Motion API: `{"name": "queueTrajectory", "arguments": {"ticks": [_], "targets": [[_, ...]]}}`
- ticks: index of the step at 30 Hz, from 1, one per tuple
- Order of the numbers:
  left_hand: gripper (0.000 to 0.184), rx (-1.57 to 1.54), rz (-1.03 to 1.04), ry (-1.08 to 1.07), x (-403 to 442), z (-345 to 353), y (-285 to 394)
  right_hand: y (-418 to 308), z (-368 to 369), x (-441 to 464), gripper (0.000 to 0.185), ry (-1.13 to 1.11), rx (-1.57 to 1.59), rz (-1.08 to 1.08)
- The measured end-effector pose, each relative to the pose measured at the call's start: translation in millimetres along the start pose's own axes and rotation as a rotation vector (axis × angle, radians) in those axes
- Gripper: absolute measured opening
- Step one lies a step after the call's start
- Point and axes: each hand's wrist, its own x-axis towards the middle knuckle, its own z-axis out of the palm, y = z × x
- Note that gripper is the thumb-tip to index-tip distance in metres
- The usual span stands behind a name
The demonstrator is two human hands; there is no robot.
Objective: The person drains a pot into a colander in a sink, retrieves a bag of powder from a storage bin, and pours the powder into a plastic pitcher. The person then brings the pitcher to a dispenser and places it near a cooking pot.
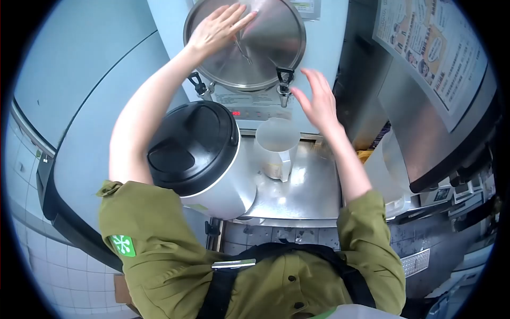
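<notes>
My left hand (222, 27) is stretched flat over the round steel lid (276, 40) of a water boiler; whether the palm touches the lid I cannot tell. Beside the right tap (285, 85) with its black lever is my right hand (320, 101), thumb and fingers apart and nothing in them. Below that tap a translucent plastic measuring jug (277, 139) stands upright on the steel counter, its handle toward me. What the jug holds, if anything, is hard to make out.
A large white insulated barrel with a black lid (199, 138) stands left of the jug, near the left tap (202, 86). Red digits glow on the control panel (255, 111). At right are a steel machine with a printed sheet (433, 53) and a pale container (385, 165).
</notes>
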Motion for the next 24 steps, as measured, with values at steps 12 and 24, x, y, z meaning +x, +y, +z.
{"name": "queueTrajectory", "arguments": {"ticks": [12, 24], "targets": [[0.069, 0.178, 0.096, 0.211, -40.6, -45.5, 21.0, 4.3, 48.4, 40.3, 0.012, -0.618, -0.047, 0.127], [0.030, -0.966, -0.444, 0.585, -98.6, -183.7, 82.0, -55.6, 23.9, -7.3, 0.027, -0.042, 0.165, -0.148]]}}
